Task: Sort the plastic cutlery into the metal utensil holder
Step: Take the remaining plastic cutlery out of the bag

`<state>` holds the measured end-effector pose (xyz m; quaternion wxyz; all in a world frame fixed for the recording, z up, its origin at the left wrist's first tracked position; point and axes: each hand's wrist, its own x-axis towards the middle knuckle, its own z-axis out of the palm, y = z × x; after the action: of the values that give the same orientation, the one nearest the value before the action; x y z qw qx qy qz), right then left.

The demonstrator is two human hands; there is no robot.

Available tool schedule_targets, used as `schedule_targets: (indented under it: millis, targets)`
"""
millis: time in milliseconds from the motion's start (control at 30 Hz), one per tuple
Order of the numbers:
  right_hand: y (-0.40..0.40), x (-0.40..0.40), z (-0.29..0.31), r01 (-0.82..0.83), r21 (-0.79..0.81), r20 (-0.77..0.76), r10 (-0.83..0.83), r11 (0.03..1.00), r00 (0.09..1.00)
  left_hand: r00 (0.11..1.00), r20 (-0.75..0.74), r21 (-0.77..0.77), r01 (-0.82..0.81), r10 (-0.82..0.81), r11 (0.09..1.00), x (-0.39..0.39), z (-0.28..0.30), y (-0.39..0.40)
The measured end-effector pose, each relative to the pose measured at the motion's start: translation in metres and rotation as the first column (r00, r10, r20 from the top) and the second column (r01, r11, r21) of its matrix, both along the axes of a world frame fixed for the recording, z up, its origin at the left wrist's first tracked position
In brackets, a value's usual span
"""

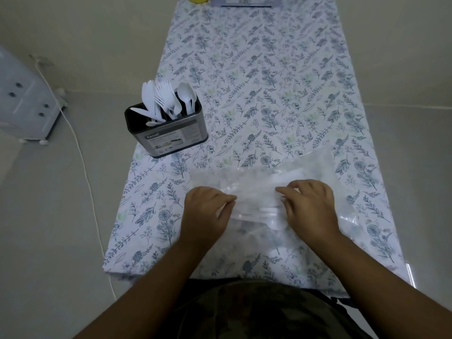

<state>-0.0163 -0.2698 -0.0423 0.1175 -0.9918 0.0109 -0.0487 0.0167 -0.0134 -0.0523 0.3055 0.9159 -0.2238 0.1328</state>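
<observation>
**Q:** State of both hands at this entry?

**A:** I logged the left hand (pixel 205 211) with fingers curled, pinching the near-left part of the clear plastic bag (pixel 264 192). The right hand (pixel 309 206) had its fingers bent down onto the bag's right part; it looked like a pinch of the film, but I could not tell that for certain. Both hands rested on the bag, apart from each other.

**Q:** Where was the cutlery?

**A:** Split. White forks, spoons and knives (pixel 168 101) stood upright in the metal utensil holder (pixel 168 135), at the left edge of the table (pixel 269 81), well apart from the hands. More white pieces showed faintly through the bag, lying flat between the hands; I could not count them or tell their types.

**Q:** Handling notes?

**A:** My judgement only: film thin, slippery, floppy, so it gives no support. Cutlery light, fairly stiff, tines likely to snag the film. I would open the bag's mouth with one hand and draw pieces out by the handles, not the heads. The holder looked stable, but its position by the table edge made a hard knock risky.
</observation>
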Motion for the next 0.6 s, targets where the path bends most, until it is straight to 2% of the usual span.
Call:
schedule_targets:
  millis: [133,233,333,433,600]
  targets:
    - [0.001,0.0,0.0,0.017,-0.003,0.04,-0.016,1.0,0.999,0.993,-0.083,0.011,-0.089,0.09,0.996,-0.001,0.001,0.015]
    - [0.003,0.002,0.001,0.001,0.114,-0.029,0.002,0.994,1.0,0.978,-0.185,0.01,-0.098,0.098,0.995,-0.007,-0.007,0.024]
    - [0.004,0.01,0.024,-0.027,0.187,0.07,0.014,0.982,0.997,0.965,-0.238,0.009,-0.112,0.111,0.994,-0.012,-0.012,0.026]
    - [0.007,0.012,0.054,-0.111,0.1,0.234,0.085,0.989,0.969,0.967,-0.244,0.002,-0.071,0.07,0.997,-0.015,-0.016,0.025]
    - [0.018,0.003,0.067,-0.166,0.044,0.282,0.147,0.985,0.948,0.965,-0.259,-0.007,-0.027,0.025,1.0,-0.025,-0.026,0.019]
